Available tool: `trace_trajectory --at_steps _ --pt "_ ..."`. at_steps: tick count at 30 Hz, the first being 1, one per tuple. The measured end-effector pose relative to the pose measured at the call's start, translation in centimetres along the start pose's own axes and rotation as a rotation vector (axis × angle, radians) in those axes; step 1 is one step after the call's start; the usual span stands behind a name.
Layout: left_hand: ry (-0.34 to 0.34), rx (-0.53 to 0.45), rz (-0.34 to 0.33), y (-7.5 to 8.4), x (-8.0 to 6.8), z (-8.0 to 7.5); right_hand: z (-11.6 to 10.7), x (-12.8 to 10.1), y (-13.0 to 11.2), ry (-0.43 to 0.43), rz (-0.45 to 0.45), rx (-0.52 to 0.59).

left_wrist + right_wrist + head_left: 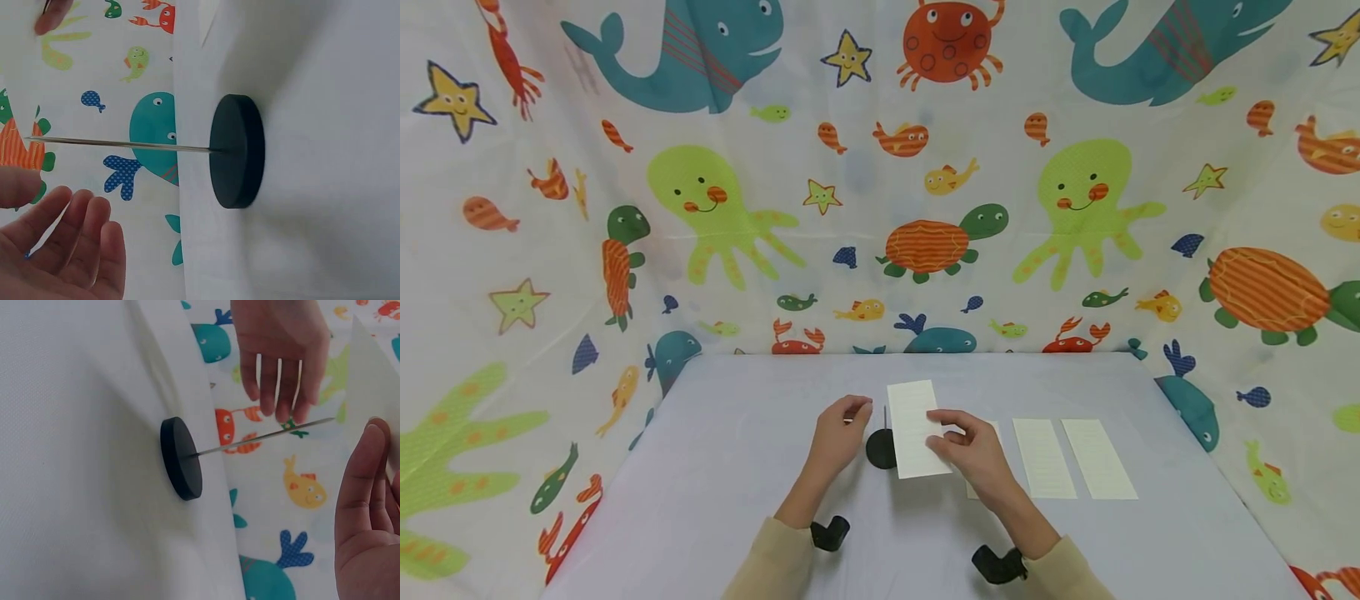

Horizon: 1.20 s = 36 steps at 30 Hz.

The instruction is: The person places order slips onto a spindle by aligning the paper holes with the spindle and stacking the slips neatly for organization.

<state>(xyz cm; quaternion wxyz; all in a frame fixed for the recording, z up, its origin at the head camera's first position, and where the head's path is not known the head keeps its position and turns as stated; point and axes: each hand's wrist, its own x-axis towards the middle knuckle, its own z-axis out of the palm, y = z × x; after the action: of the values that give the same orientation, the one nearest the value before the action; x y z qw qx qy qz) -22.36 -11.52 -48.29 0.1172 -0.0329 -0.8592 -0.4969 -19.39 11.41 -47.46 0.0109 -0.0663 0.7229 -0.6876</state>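
Observation:
A black round base [882, 448] with a thin upright metal spike [885, 417] stands on the pale table [737, 467]. My left hand [859, 408] hovers just left of the spike, fingers relaxed, holding nothing. In the left wrist view its fingers [69, 250] lie below the spike [119, 144] and base [237, 151]. My right hand [938, 429] pinches a white paper slip [913, 429] just right of the spike. The right wrist view shows the base [181, 458], the slip's edge [375, 381] and the left hand [281, 356] beyond the spike.
Two more white slips [1043, 458] [1097, 458] lie side by side on the table to the right, and another slip [995, 429] is partly hidden under my right hand. A sea-creature patterned cloth [880, 167] walls in the table on three sides.

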Motion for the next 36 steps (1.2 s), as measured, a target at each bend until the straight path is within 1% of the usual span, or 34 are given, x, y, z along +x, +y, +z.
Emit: trace_trajectory --at_steps 4,9,11,16,20,23,31,36 --pt "-0.012 -0.056 -0.028 0.6 0.4 -0.2 0.3 0.0 0.0 0.004 0.002 -0.004" --pt "-0.044 -0.137 -0.085 1.1 0.8 -0.3 0.7 0.0 0.1 -0.004 0.002 0.007" --pt "-0.058 -0.154 -0.103 1.2 1.1 -0.2 0.8 0.1 0.1 -0.011 0.002 0.015" --pt "-0.068 -0.181 -0.145 1.4 1.6 0.0 1.2 0.1 0.1 -0.037 0.012 0.032" --pt "-0.057 -0.19 -0.192 1.7 1.9 0.1 1.3 0.1 0.2 -0.049 0.019 0.032" --pt "-0.052 -0.191 -0.213 1.7 2.0 0.2 1.5 0.0 0.2 -0.051 0.018 0.022" --pt "-0.044 -0.177 -0.223 1.2 2.4 0.2 1.7 -0.1 0.1 -0.037 0.012 -0.036" --pt "-0.042 -0.18 -0.218 1.2 2.4 0.2 1.8 -0.2 0.0 -0.046 0.021 -0.04"
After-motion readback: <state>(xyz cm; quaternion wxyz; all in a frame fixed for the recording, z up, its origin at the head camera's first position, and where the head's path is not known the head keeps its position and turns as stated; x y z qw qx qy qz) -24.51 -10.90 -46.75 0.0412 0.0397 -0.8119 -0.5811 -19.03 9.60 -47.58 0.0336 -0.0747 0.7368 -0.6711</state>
